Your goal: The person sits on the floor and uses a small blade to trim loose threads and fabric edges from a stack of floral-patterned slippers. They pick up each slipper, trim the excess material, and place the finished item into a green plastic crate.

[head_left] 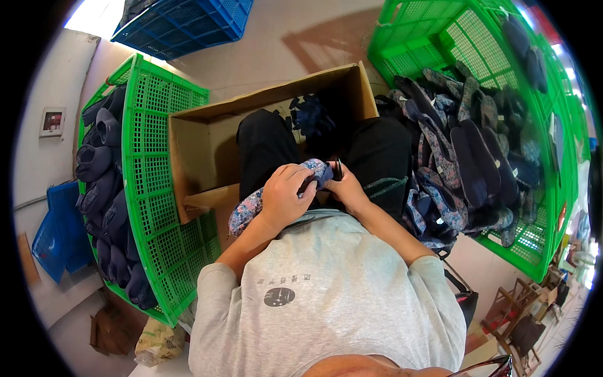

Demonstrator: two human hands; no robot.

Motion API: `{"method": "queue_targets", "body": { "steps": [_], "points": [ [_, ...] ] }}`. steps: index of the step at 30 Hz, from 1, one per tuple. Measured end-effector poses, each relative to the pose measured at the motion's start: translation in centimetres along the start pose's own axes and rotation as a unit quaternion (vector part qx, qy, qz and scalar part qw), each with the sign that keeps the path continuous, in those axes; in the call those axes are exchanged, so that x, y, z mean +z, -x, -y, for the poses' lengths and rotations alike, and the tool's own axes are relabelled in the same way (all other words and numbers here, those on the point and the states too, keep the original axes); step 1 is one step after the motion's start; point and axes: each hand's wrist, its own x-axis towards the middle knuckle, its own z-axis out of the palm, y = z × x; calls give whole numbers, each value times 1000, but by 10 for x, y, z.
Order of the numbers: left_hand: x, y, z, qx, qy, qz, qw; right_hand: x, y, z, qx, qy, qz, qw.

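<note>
Mostly the risk sits w/ the small dark tool [338, 168], prob. scissors or snips, poking up btwn the two hands right at the toe of the floral fabric slipper [276, 195]. Its tip looks v. close to the left thumb, so a slip could nick skin or cut the cloth upper. Slipper rests on the lap, over the black trousers [264, 147], w/ no surface under it; if the grip loosens it could slide off toward the cardboard box [201, 135] in front, or onto the floor.

Left hand [286, 196] is curled over the slipper's top, fingers bent & closed round the toe end, wrist cocked inward, forearm coming up from lower left. Right hand [345, 191] is closed too, tucked against the slipper's toe from the right, seemingly pinching the tool; exact finger hold is hidden by the left hand. Elbows are bent, both hands nearly touching.

Green crates: left crate [157, 188] holds dark slippers, right crate [527, 245] a mixed heap.
</note>
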Motion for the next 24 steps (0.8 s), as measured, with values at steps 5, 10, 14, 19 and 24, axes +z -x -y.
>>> {"method": "queue_targets", "body": {
  "steps": [5,10,14,19,24],
  "points": [
    [6,2,5,-10,-3,-3,1000,-1,-2,-1,9,14,-7,1000],
    [8,2,10,-13,8,2,1000,-1,-1,5,24,20,-12,999],
    [11,1,8,-3,-20,-4,1000,-3,-4,2,30,29,-17,999],
    [15,2,9,6,-70,-44,997,-1,-3,1,35,27,-20,999],
    [20,4,14,15,-85,-96,992,-4,-6,0,26,28,7,999]
  ]
}}
